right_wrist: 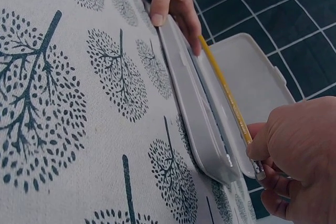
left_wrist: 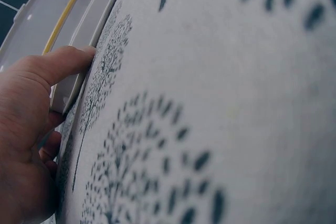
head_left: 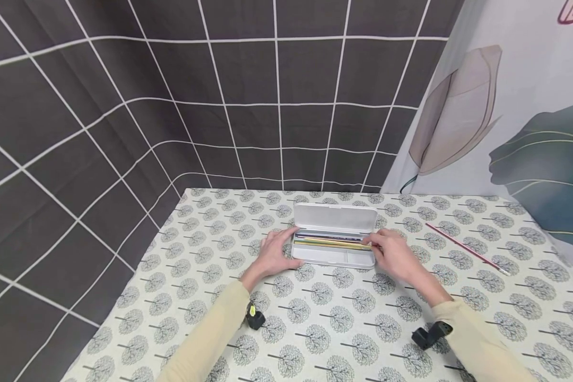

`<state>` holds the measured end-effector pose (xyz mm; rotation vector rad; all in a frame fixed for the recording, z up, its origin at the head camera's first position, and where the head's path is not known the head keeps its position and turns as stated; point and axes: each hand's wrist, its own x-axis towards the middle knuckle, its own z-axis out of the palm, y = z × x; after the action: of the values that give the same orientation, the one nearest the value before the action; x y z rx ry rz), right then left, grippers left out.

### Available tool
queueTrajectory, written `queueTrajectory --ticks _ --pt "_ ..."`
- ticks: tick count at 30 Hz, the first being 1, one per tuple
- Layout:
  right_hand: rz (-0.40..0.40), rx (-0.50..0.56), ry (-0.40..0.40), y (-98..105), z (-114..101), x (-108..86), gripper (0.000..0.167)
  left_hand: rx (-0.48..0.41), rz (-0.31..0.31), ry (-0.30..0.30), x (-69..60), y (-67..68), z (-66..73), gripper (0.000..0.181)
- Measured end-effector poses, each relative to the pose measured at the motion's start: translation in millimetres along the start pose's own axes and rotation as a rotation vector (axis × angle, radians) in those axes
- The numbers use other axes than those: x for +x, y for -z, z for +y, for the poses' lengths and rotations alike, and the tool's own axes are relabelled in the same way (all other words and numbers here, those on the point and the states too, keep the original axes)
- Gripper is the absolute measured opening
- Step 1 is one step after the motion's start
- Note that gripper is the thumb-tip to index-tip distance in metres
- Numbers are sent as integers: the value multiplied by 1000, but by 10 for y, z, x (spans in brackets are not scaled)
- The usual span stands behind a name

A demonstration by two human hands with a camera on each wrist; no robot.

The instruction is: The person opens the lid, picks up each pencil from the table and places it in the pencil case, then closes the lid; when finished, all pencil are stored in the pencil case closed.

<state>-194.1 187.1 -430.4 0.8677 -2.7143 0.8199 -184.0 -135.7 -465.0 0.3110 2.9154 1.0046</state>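
Observation:
A white pencil case (head_left: pixel 320 257) lies on the patterned cloth with its lid (head_left: pixel 335 216) raised at the back. Several pencils lie lengthwise inside it. My left hand (head_left: pixel 274 253) holds the case's left end, thumb at the front corner and fingers at the back. At the right end, my right hand (head_left: pixel 395 254) pinches a yellow pencil (right_wrist: pixel 227 90) near its metal-banded end. In the right wrist view this pencil runs along the case, above its rim. The left wrist view shows the left thumb (left_wrist: pixel 73 62) against the case's edge.
A red pencil (head_left: pixel 468 248) lies slanted on the tablecloth (head_left: pixel 315 307) to the right of the case. A dark gridded curtain (head_left: pixel 248 122) hangs behind and to the left. A pale leaf-printed curtain (head_left: pixel 458 106) hangs at the right.

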Motion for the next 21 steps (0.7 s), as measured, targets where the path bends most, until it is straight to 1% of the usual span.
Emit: queueTrajectory --ticks 10,15,21 --pt "-34 18 -26 -50 -22 47 30 -12 -6 8 -7 11 15 98" --pt "-53 6 -31 -71 -24 78 28 -12 -9 13 -6 5 8 98" --pt "-50 -25 1 -88 -42 113 27 -11 -9 16 -5 5 9 98"
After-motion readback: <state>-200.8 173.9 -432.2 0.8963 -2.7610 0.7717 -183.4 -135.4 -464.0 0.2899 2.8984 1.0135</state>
